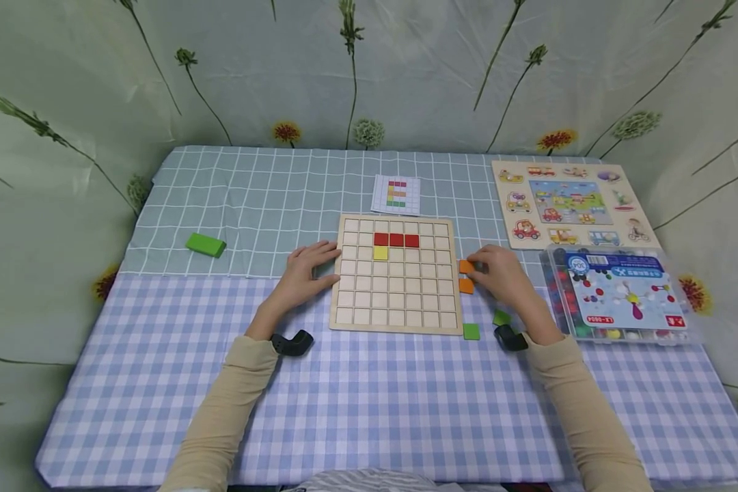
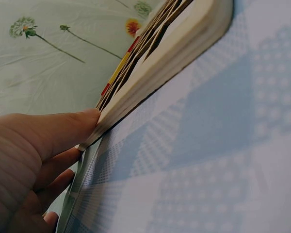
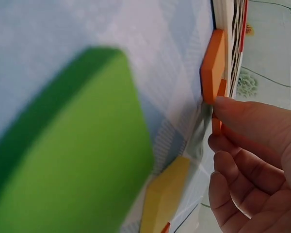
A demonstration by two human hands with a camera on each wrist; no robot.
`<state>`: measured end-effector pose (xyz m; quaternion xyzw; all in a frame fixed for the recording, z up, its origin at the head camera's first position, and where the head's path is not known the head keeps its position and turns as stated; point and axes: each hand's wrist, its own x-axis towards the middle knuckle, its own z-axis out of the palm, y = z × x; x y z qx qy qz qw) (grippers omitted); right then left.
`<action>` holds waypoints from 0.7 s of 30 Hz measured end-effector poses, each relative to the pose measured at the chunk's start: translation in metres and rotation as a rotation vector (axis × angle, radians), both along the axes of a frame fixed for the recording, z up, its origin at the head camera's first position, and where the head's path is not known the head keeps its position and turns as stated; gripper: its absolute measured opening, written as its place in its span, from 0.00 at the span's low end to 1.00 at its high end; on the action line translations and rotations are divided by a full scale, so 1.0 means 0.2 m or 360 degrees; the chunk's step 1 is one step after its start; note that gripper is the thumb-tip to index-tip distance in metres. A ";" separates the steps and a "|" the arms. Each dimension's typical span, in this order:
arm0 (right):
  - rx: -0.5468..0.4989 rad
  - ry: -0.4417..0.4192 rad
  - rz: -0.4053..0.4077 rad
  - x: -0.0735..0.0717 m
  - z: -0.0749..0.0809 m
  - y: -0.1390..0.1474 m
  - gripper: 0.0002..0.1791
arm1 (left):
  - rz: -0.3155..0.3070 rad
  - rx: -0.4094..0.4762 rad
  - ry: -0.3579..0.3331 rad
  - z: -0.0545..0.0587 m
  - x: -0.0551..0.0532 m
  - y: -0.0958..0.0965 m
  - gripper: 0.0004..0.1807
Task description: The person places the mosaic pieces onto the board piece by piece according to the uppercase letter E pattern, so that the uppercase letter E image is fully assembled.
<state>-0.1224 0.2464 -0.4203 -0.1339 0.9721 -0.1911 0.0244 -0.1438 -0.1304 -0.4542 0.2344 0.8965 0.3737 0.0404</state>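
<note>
A wooden grid board (image 1: 396, 294) lies on the table between the hands. Three red tiles (image 1: 396, 240) form a row on it, with a yellow tile (image 1: 380, 253) below the left one. The thumb and fingers of my left hand (image 1: 307, 271) touch the board's left edge, fairly straight. Beside the right edge, my right hand (image 1: 498, 272) pinches the upper orange tile (image 1: 465, 266) between thumb and index finger. Another orange tile (image 1: 466, 286) lies just below it. In the right wrist view a loose yellow tile (image 3: 165, 194) shows near the fingers; the head view hides it.
Green tiles (image 1: 471, 331) lie near the board's lower right corner. A pattern card (image 1: 396, 195) sits behind the board. At right are a picture puzzle (image 1: 516, 184) and a clear plastic box (image 1: 627, 297). A green block (image 1: 206, 244) lies at left.
</note>
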 end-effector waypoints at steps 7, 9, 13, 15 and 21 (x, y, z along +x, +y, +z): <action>-0.0014 0.0056 -0.0026 0.00 0.02 -0.01 0.15 | 0.0002 -0.0004 0.0008 0.00 0.00 0.00 0.29; -0.0031 0.0076 -0.0016 -0.01 0.02 -0.02 0.15 | 0.0002 -0.0003 0.0007 0.00 0.00 0.00 0.29; -0.0068 0.0093 0.0031 -0.01 0.02 -0.06 0.15 | 0.0004 -0.0005 0.0004 0.00 0.00 0.00 0.30; -0.0083 0.0085 0.0053 -0.02 0.02 -0.09 0.15 | 0.0002 0.0002 -0.0001 0.00 0.00 0.00 0.30; -0.0085 0.0038 0.0106 -0.03 0.03 -0.19 0.16 | -0.0003 0.0004 0.0004 0.00 0.00 0.00 0.30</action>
